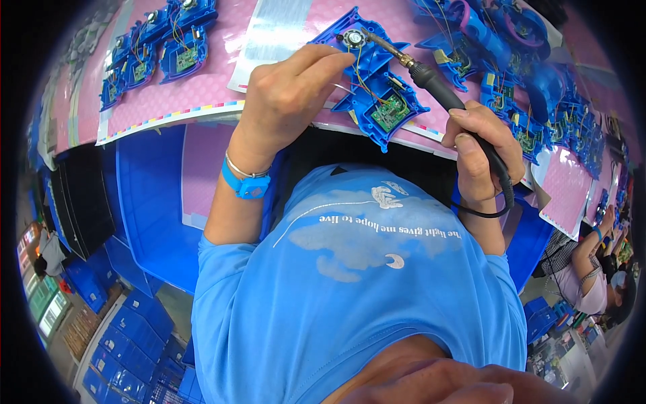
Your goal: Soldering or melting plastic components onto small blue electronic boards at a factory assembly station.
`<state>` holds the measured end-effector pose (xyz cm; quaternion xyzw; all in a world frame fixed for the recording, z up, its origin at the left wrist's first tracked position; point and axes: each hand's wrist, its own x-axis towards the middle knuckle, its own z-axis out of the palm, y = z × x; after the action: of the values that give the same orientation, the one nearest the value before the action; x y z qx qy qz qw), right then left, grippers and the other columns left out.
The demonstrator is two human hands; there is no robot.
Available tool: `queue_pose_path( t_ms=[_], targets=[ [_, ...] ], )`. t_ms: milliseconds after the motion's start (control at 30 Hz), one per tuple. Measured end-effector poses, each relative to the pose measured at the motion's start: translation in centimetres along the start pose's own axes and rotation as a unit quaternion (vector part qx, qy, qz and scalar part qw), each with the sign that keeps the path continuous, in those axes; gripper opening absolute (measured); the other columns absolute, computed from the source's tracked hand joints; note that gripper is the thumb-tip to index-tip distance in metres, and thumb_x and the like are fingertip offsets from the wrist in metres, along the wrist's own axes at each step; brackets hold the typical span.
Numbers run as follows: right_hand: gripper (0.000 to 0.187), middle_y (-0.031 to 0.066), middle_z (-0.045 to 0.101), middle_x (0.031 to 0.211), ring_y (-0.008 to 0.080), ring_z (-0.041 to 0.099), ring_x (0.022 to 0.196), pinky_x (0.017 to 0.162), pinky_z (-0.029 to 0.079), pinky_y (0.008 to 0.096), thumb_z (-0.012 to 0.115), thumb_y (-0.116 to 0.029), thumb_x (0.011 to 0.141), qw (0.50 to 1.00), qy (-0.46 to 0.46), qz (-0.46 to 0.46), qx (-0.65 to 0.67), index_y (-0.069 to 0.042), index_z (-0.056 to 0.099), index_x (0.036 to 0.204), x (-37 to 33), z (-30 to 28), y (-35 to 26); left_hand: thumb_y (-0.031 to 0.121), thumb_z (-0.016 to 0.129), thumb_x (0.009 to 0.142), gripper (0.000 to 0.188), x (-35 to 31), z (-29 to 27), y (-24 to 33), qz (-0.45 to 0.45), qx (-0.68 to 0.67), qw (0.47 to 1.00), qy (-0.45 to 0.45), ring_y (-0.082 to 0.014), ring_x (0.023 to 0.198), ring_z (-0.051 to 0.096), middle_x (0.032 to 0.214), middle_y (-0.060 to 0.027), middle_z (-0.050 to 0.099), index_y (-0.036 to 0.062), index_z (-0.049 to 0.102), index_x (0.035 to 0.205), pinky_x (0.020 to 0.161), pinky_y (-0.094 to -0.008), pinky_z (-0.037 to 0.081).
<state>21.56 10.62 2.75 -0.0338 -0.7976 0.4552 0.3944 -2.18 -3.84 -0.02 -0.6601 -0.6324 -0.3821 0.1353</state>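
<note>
On the bench edge in front of me lies a blue plastic housing half [367, 121] with a green circuit board [390, 113] in its near part. Thin coloured wires run from the board to a small round speaker [354, 38] at the far end. My right hand [484, 148] is wrapped round the black handle of a soldering iron [437, 87], whose metal tip reaches the speaker's right rim; whether it touches, I cannot tell. My left hand [286, 94] is pinched beside the speaker, and a thin pale strand shows below its fingers. What the fingertips grip is hidden.
More blue housings with boards [182, 57] lie at the far left, and several are heaped at the right [505, 94]. Pink bubble wrap [222, 87] covers the bench. A blue bin [155, 209] stands below its edge on the left. Another person [585, 269] sits at the far right.
</note>
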Motion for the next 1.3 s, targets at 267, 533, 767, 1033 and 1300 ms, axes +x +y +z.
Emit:
queue_pose_path(
  t_ms=[267, 533, 767, 1033, 1300],
  targets=[
    [0.029, 0.0162, 0.064, 0.08, 0.02, 0.06, 0.068, 0.064, 0.044, 0.0321, 0.062, -0.006, 0.089, 1.0, 0.026, -0.003, 0.017, 0.01, 0.067, 0.113, -0.5, -0.9, 0.6, 0.003, 0.086, 0.072, 0.038, -1.9, -2.5, 1.0, -0.072, -0.149, 0.983, -0.077, -0.0244, 0.09, 0.075, 0.109, -0.0072, 0.075, 0.0057, 0.073, 0.108, 0.07, -0.0298, 0.062],
    [0.031, 0.0168, 0.063, 0.077, 0.0179, 0.057, 0.065, 0.068, 0.046, 0.0306, 0.057, 0.002, 0.087, 0.99, 0.128, 0.015, 0.053, 0.012, 0.067, 0.114, -1.2, -1.5, -0.5, -0.006, 0.068, 0.078, 0.037, 0.2, -2.1, -3.2, 0.004, -0.014, 0.991, -0.13, -0.0289, 0.08, 0.071, 0.111, -0.0037, 0.072, 0.0119, 0.068, 0.11, 0.063, -0.0353, 0.056],
    [0.031, 0.0137, 0.062, 0.078, 0.016, 0.055, 0.065, 0.066, 0.044, 0.0286, 0.059, 0.0, 0.088, 0.987, 0.141, 0.031, 0.067, 0.013, 0.067, 0.115, -2.8, -2.6, -1.3, -0.004, 0.064, 0.079, 0.028, 1.7, -9.6, -12.3, 0.019, 0.111, 0.976, -0.185, -0.0357, 0.08, 0.07, 0.095, -0.0132, 0.07, 0.0078, 0.07, 0.104, 0.071, -0.0442, 0.056],
    [0.025, 0.0136, 0.069, 0.087, 0.0209, 0.065, 0.075, 0.069, 0.051, 0.0295, 0.066, 0.008, 0.086, 0.987, 0.125, 0.001, -0.098, 0.007, 0.072, 0.11, -1.5, -1.5, -1.5, -0.005, 0.068, 0.082, 0.027, -1.6, -16.3, -20.2, -0.126, 0.187, 0.957, -0.185, -0.0346, 0.1, 0.073, 0.108, -0.0148, 0.076, 0.0048, 0.075, 0.106, 0.086, -0.0392, 0.057],
    [0.043, 0.0214, 0.069, 0.128, 0.0331, 0.071, 0.107, 0.088, 0.057, 0.0371, 0.073, 0.009, 0.084, 0.947, 0.07, -0.081, -0.302, -0.001, 0.068, 0.126, 0.1, -1.0, 3.5, -0.008, 0.063, 0.085, 0.025, 6.1, -3.5, -2.0, 0.034, 0.021, 0.996, -0.075, -0.0321, 0.081, 0.071, 0.099, -0.0133, 0.07, 0.0071, 0.073, 0.103, 0.068, -0.0401, 0.057]
  ],
)
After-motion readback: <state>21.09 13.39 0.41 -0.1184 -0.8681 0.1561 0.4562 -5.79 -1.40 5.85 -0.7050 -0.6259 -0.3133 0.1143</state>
